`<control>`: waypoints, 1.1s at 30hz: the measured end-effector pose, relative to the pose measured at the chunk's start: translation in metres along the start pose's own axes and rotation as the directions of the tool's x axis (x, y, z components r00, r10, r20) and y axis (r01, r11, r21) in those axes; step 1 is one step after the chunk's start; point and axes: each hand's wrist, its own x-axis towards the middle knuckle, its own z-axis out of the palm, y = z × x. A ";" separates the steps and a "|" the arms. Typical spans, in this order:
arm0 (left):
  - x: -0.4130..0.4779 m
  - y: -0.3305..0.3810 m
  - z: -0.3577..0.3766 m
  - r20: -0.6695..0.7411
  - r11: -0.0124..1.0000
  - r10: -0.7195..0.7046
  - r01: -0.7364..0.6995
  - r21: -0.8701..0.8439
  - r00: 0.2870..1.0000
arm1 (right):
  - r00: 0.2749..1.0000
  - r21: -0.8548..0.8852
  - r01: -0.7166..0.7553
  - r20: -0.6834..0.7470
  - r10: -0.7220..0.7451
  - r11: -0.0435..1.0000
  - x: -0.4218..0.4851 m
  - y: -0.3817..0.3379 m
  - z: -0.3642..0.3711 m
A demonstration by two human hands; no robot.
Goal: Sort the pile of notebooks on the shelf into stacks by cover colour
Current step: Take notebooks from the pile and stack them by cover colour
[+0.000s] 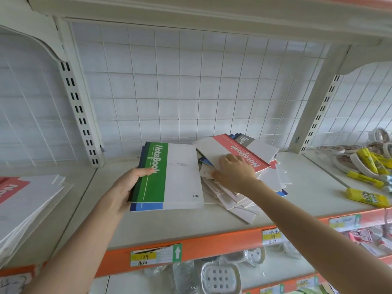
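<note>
My left hand (127, 187) grips a small stack of notebooks by its left edge, thumb on the cover. The top one is a green notebook (171, 175), with a blue one (146, 206) showing under it. To the right lies the messy notebook pile (239, 196) on the white shelf (169, 228). A red notebook (239, 153) lies on top of the pile, with a grey notebook (246, 139) behind it. My right hand (235, 170) rests on the red notebook's white part, fingers reaching toward the pile's left edge. A stack topped by a red cover (23, 198) sits at the far left.
Yellow glue sticks (367, 196) and tape rolls (347, 158) lie on the shelf section to the right. A wire grid (191, 81) backs the shelf. The orange shelf edge (212, 245) carries price labels, with packaged goods on the shelf below.
</note>
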 end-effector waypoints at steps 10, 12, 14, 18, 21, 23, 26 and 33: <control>0.003 0.001 0.001 -0.038 0.998 0.059 -0.059 -0.017 0.998 | 0.993 -0.076 -0.040 0.111 0.048 0.996 0.008 -0.008 -0.018; 0.003 0.001 0.004 -0.030 0.998 0.068 -0.068 -0.014 0.997 | 0.991 -0.099 -0.006 0.129 0.019 0.995 0.009 -0.009 -0.021; 0.004 0.002 0.006 -0.017 0.997 0.076 -0.076 -0.015 0.997 | 0.990 -0.119 0.047 0.139 -0.030 0.992 0.007 -0.006 -0.024; 0.005 0.001 0.008 0.008 0.996 0.085 -0.085 -0.019 0.996 | 0.998 -0.169 0.027 0.054 -0.018 0.985 0.000 0.000 -0.030; 0.006 0.001 0.009 0.026 0.996 0.086 -0.086 -0.013 0.996 | 0.991 -0.085 -0.121 -0.073 0.115 0.989 0.001 0.006 -0.035; 0.006 0.000 0.010 0.032 0.997 0.070 -0.070 -0.014 0.997 | 0.977 -0.009 -0.160 -0.142 0.157 0.987 0.003 0.011 -0.037; 0.007 0.000 0.012 0.036 0.998 0.041 -0.039 -0.041 0.999 | 0.966 0.105 -0.036 -0.253 0.061 0.994 -0.001 0.011 -0.035; 0.007 0.007 0.021 0.053 0.968 0.092 -0.077 -0.237 0.994 | 0.606 0.017 0.639 -0.628 -0.489 0.769 -0.014 0.023 -0.011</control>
